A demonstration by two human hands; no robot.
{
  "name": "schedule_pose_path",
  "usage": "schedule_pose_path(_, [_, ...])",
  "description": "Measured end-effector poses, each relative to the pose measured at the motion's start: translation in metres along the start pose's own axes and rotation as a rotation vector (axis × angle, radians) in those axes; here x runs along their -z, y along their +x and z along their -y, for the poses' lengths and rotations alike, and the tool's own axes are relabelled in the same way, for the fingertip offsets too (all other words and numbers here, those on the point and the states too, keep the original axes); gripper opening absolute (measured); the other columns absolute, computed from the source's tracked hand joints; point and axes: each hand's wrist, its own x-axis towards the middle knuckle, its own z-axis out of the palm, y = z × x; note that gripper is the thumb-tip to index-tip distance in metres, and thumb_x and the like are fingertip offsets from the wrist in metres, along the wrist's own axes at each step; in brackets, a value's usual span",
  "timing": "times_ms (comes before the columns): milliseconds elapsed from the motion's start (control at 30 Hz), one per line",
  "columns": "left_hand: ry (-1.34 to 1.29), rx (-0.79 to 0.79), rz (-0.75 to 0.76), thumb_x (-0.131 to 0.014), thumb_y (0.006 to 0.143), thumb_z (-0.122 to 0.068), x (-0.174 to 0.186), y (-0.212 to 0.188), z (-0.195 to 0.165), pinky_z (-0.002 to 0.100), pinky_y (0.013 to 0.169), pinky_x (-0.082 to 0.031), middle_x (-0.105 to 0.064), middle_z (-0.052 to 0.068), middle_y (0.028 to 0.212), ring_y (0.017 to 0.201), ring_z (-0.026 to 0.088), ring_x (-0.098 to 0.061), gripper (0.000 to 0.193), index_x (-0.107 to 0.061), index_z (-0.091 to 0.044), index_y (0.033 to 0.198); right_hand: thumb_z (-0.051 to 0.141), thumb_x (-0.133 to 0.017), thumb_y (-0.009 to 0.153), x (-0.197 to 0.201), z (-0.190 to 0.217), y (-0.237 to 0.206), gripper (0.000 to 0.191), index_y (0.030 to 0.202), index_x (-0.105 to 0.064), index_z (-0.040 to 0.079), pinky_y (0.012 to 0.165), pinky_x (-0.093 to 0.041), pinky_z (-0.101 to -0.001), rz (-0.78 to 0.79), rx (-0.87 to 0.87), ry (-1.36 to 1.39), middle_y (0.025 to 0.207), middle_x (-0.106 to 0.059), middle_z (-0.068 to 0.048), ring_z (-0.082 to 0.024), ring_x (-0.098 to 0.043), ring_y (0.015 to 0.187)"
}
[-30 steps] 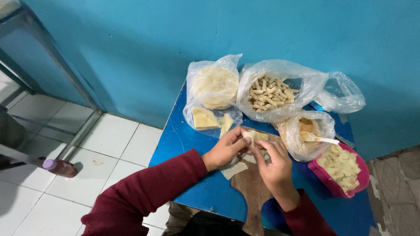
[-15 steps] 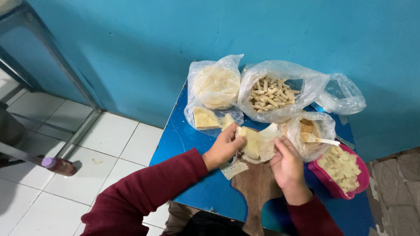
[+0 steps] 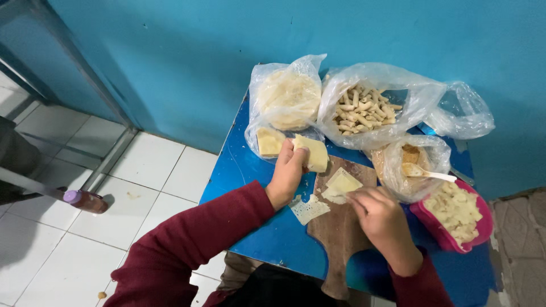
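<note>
My left hand [image 3: 289,169] grips a folded pale dough sheet [image 3: 314,152] at the far left of a wooden board [image 3: 341,233], close to a bag holding a stack of square sheets [image 3: 269,141]. My right hand [image 3: 380,215] rests on the board with its fingertips on the edge of a small square dough sheet [image 3: 342,184] lying flat there. Another thin dough scrap [image 3: 309,209] lies on the blue table [image 3: 250,170] beside the board.
At the back stand a bag of round flat sheets [image 3: 289,98] and a bag of rolled sticks [image 3: 364,113]. A bag of brown filling with a white spoon [image 3: 427,173] and a pink tub of pale cubes [image 3: 455,211] sit at right. A bottle [image 3: 85,200] lies on the tiled floor.
The hands, together on one sheet a second ago, have parted. The left hand has carried a folded sheet toward the back left; the right hand has come down onto the sheet on the board.
</note>
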Motion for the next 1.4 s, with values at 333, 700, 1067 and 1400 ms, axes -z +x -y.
schedule_pose_path(333, [-0.071, 0.049, 0.013, -0.048, 0.103, -0.017, -0.005, -0.001, -0.008, 0.031, 0.078, -0.054, -0.064, 0.003, 0.109, 0.092, 0.013, -0.063, 0.022, -0.048, -0.012, 0.125, 0.004, -0.076, 0.077, -0.003, -0.001, -0.007, 0.020, 0.096, -0.080, 0.008, 0.078, -0.056, -0.0369, 0.143, 0.001, 0.095, 0.098, -0.075, -0.010, -0.031, -0.070, 0.093])
schedule_pose_path(700, [-0.048, 0.150, 0.156, -0.046, 0.102, -0.018, -0.008, -0.002, -0.005, 0.029, 0.078, -0.054, -0.061, 0.001, 0.108, 0.092, 0.010, -0.061, 0.022, -0.049, -0.012, 0.123, 0.013, -0.083, 0.074, 0.006, -0.003, -0.003, 0.024, 0.098, -0.078, 0.008, 0.082, -0.057, -0.0377, 0.199, -0.019, 0.191, 0.103, -0.075, -0.012, -0.032, -0.071, 0.097])
schedule_pose_path(1067, [-0.025, 0.196, 0.458, -0.044, 0.109, -0.019, -0.010, -0.015, 0.009, 0.025, 0.079, -0.050, -0.062, 0.003, 0.108, 0.090, 0.009, -0.058, 0.023, -0.052, -0.009, 0.128, 0.009, -0.082, 0.078, -0.014, 0.012, 0.027, 0.030, 0.102, -0.066, 0.001, 0.065, -0.051, -0.0298, -0.141, -0.276, 0.232, 0.090, -0.069, -0.009, -0.017, -0.060, 0.070])
schedule_pose_path(1400, [0.085, 0.087, 0.469, -0.067, 0.103, -0.010, -0.017, -0.019, -0.001, 0.025, 0.083, -0.052, -0.065, 0.008, 0.111, 0.096, 0.009, -0.062, 0.029, -0.049, 0.000, 0.124, -0.002, -0.063, 0.094, -0.024, 0.001, 0.017, 0.019, 0.112, -0.070, 0.000, 0.075, -0.055, -0.0314, -0.156, -0.182, 0.266, 0.097, -0.070, -0.013, -0.023, -0.071, 0.087])
